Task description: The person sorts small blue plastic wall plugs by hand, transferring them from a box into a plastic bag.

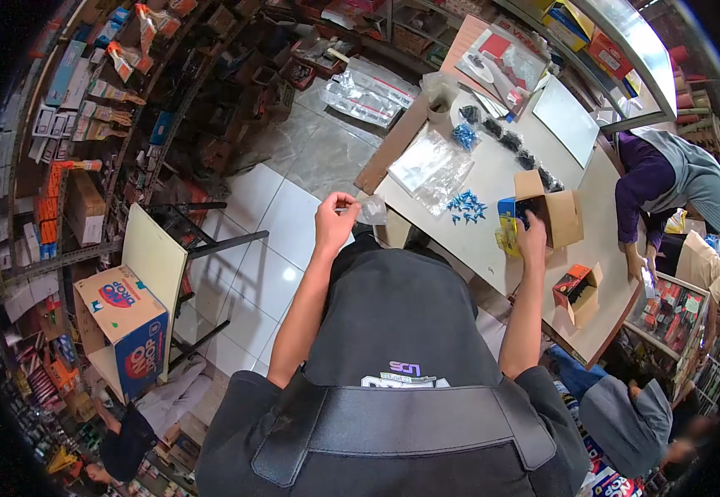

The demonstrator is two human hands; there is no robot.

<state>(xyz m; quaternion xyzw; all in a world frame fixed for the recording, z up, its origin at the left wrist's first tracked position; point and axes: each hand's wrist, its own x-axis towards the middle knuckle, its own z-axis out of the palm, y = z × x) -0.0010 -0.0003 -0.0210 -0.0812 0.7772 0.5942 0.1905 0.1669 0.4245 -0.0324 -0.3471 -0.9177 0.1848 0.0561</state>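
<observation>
My left hand (337, 222) is closed, pinching a small clear plastic bag (372, 211) off the table's left edge. At the mouth of an open cardboard box (565, 219), with a blue and yellow side, is my right hand (531, 238). Its fingers are curled at the dark opening, and what they grip, if anything, is hidden. Left of the box lies a loose pile of small blue pieces (466, 207), possibly fasteners. Beyond the pile are a clear plastic packet (433, 170) and a bagged blue bundle (464, 136).
Several black bagged bundles (509, 141) line the table (484, 240). A smaller orange and black box (577, 291) stands open near its right end. A person in purple sleeves (646, 170) leans over there. A stool (151, 248) holds a carton (120, 298) at left.
</observation>
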